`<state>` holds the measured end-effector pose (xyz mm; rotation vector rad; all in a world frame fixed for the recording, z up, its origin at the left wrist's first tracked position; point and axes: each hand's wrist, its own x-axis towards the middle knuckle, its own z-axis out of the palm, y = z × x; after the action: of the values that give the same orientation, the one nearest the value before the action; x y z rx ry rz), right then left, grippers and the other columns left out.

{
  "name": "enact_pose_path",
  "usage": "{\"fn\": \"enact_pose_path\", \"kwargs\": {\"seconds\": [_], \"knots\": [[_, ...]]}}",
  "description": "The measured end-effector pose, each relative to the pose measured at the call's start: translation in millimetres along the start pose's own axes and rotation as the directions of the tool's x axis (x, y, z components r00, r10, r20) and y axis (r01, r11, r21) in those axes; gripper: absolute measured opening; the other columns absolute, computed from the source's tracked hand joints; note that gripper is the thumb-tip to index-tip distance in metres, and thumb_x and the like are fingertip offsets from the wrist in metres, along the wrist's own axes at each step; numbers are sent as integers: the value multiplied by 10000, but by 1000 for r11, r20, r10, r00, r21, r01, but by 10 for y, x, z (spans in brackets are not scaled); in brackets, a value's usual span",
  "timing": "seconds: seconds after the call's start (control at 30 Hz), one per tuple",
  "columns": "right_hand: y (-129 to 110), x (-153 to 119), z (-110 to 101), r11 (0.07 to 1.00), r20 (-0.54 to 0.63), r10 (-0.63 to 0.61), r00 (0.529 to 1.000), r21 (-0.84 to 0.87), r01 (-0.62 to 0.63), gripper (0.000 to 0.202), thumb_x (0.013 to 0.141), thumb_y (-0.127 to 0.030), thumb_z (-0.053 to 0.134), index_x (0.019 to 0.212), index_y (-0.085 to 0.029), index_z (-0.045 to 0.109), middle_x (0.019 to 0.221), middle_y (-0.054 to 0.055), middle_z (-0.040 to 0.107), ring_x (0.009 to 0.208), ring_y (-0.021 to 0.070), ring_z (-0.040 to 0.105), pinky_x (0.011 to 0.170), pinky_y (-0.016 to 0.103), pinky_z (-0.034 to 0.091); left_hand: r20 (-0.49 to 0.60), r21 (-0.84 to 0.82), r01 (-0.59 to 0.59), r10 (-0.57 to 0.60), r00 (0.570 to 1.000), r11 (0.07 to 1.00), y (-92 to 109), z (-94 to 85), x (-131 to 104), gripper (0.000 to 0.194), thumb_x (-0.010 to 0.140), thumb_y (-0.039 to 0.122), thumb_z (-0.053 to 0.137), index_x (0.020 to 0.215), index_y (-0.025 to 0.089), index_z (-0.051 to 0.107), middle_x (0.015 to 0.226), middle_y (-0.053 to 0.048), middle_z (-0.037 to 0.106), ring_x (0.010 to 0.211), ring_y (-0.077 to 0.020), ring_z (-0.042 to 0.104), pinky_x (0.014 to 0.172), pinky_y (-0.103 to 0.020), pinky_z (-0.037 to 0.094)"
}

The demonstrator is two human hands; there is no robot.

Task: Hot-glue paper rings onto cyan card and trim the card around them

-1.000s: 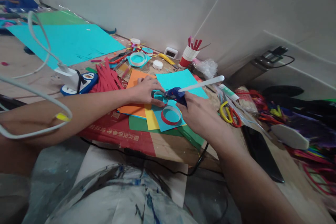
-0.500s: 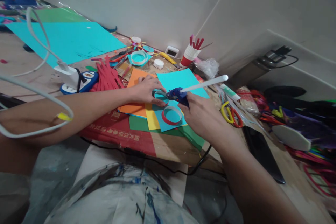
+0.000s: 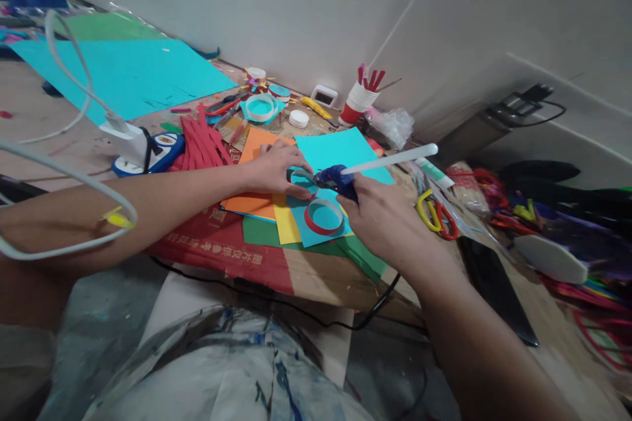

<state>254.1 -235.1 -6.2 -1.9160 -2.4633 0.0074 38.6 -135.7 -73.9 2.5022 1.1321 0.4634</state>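
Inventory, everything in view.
glue gun: 1, blue, in right hand
glue stick: 1, white, in gun
sheets: several, multicoloured, centre, left
paper ring: 1, red outside, on sheets
paper loop: 1, pale, in left hand
strips: many, red, left
power strip: 1, blue-white, left
scissors: 1, yellow-red handles, right
phone: 1, black, right
cups: unclear, red-white, back
bottle: 1, grey, back right
cables: 2+, white, black, left, front
craft clutter: uncountable, mixed, right
left hand: 1, bare, on loop
right hand: 1, bare, on gun
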Motion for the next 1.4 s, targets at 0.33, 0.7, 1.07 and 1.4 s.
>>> {"fn": "enact_pose_path", "kwargs": {"seconds": [0.33, 0.7, 1.07, 1.4], "knots": [[-70, 83, 1, 998, 33, 45, 998, 35, -46, 218, 1022, -267, 489, 1118, -142, 640, 1047, 165, 751, 922, 274, 690, 707, 335, 396, 11, 20, 29, -29, 1000, 999, 20, -9, -13, 605, 759, 691, 741, 1235, 317, 740, 1364, -79, 639, 1301, -357, 461, 979, -448, 302], [-35, 38, -1, 999, 27, 31, 999, 22, -31, 212, 1021, -270, 485, 1103, -149, 640, 1035, 155, 753, 919, 272, 693, 696, 334, 386, 21, 18, 20, -21, 1000, 1000, 19, -17, -1, 598, 762, 711, 734, 1216, 323, 753, 1350, -83, 645, 1292, -367, 457, 995, -469, 306], [-9, 16, -20, 999, 31, 29, 999, -18, -28, 211, 1019, -274, 492, 1107, -150, 638, 1056, 162, 757, 922, 281, 702, 699, 338, 388, 14, 3, 8, -8, 1000, 1000, 19, -18, -1, 591, 757, 721, 722, 1192, 325, 770, 1314, -80, 661, 1280, -366, 470, 1004, -462, 303], [-52, 38, -15, 999, 12, 40, 999, -24, -40, 206, 1014, -276, 486, 1082, -154, 638, 1000, 155, 754, 882, 268, 697, 682, 332, 382, 15, 11, 23, -23, 1000, 1000, 7, -9, 1, 623, 742, 740, 720, 1211, 330, 758, 1325, -76, 652, 1276, -366, 463, 990, -460, 307]]}}
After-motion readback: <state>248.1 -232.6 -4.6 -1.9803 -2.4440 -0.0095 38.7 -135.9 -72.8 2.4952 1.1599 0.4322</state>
